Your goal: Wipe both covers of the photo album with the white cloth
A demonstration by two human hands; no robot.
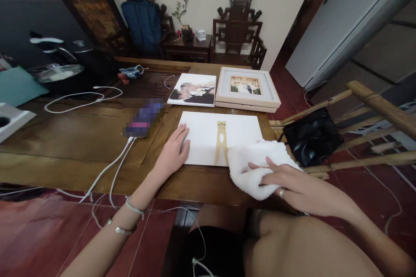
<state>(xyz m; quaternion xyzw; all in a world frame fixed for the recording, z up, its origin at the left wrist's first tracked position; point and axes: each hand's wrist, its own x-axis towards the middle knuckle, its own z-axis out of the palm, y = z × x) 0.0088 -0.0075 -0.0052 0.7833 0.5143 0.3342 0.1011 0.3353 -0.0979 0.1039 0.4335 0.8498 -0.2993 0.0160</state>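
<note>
A white flat panel (208, 136) with a tan stand strip down its middle lies face down on the wooden table (81, 138). My left hand (173, 151) rests flat and open on the panel's left edge. My right hand (286, 181) presses a fluffy white cloth (253, 164) onto the panel's near right corner, fingers laid over the cloth.
Behind the panel lie a frameless photo print (193, 89) and a pale framed picture (247, 88). White cables (110, 169) trail over the table's left side. A black bag (312, 136) sits on a bamboo chair at right. Dark wooden chairs and a potted plant stand at the back wall.
</note>
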